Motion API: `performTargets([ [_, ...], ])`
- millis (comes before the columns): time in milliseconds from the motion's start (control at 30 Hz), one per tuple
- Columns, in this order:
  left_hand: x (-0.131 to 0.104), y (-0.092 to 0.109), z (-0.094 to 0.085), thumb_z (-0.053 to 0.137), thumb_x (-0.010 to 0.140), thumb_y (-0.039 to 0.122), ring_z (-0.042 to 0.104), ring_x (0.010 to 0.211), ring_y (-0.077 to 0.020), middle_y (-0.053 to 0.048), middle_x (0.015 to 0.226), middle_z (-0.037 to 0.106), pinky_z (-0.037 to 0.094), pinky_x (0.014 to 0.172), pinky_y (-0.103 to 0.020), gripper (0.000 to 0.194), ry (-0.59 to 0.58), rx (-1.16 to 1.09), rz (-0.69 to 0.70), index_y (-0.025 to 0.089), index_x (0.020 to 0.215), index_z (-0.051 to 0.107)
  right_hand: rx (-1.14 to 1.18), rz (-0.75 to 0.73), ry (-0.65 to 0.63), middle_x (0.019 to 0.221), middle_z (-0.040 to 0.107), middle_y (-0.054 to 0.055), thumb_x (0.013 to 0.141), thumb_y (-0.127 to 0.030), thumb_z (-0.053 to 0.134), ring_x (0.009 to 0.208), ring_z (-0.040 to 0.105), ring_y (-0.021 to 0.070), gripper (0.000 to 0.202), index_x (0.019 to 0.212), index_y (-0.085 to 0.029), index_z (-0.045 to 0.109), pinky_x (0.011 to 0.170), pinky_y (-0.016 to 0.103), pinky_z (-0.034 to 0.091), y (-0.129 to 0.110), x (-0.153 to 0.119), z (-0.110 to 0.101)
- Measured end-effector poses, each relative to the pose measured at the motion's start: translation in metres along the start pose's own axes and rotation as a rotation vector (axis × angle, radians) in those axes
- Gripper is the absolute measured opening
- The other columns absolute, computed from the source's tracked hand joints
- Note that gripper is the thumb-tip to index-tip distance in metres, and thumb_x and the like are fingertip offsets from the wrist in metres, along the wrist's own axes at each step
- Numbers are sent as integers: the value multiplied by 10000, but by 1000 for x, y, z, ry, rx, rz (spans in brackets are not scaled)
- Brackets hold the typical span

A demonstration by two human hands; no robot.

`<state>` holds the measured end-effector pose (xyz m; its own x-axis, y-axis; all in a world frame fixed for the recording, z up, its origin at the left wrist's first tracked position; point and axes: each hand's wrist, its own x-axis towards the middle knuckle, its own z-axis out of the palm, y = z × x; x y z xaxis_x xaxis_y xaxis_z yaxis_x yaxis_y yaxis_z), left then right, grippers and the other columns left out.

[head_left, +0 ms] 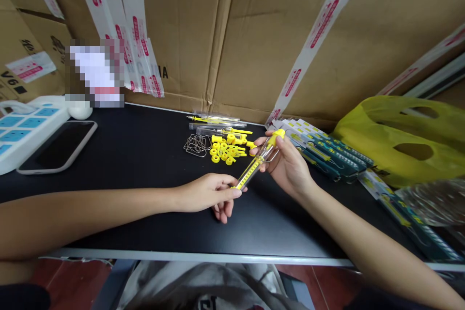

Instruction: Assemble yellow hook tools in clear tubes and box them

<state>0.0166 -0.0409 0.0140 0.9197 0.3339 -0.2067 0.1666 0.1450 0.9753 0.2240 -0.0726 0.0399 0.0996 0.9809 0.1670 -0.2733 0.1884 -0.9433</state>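
Both hands hold a clear tubular spring scale (250, 173) with a yellow scale strip and yellow ends, tilted above the black table. My left hand (220, 196) pinches its lower end between thumb and fingers. Around the upper end, near the yellow cap (278, 133), my right hand (286, 164) is closed. A bent wire piece shows by the right fingers, partly hidden. Just beyond the hands lie a pile of small yellow plastic parts (225, 151) and a tangle of metal wire loops (197, 145). Behind these are several clear tubes (218, 123) with yellow inserts.
Packaged spring scales (319, 147) are stacked at the right, beside a yellow plastic bag (395, 140). A phone (60, 145) and a white power strip (31, 128) lie at the left. Cardboard boxes (181, 29) wall off the back of the table (145, 232).
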Motion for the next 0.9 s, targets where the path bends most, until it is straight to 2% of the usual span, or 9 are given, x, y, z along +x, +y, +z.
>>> performTargets([
  [133,-1,-1,0,530,847,455,601,461,-112,30,551,580,473,448,-194,302,75,48,-18,156,852,488,-34,-29,-12,933,643,-5,837,-411,560,821,669,173,228,993,-271,471,435,199,491,0,-1,1],
  [233,-2,-3,-1,532,849,425,598,451,-108,34,551,576,481,436,-190,276,112,80,-8,162,812,461,-22,-34,-20,948,648,-4,841,-408,563,847,676,178,219,982,-272,464,437,196,492,1,-2,2],
  [567,-6,-2,3,534,844,376,585,434,-104,50,548,567,483,414,-192,230,194,177,12,172,795,437,18,-53,-19,916,659,-7,859,-383,548,869,684,192,184,976,-270,461,435,189,506,5,-3,5],
  [900,-8,-4,-2,547,822,456,539,423,-86,57,597,539,404,325,-152,280,268,270,69,185,839,478,-23,-45,-51,880,689,-1,869,-432,503,762,701,206,224,1024,-288,427,461,272,557,1,-3,3],
])
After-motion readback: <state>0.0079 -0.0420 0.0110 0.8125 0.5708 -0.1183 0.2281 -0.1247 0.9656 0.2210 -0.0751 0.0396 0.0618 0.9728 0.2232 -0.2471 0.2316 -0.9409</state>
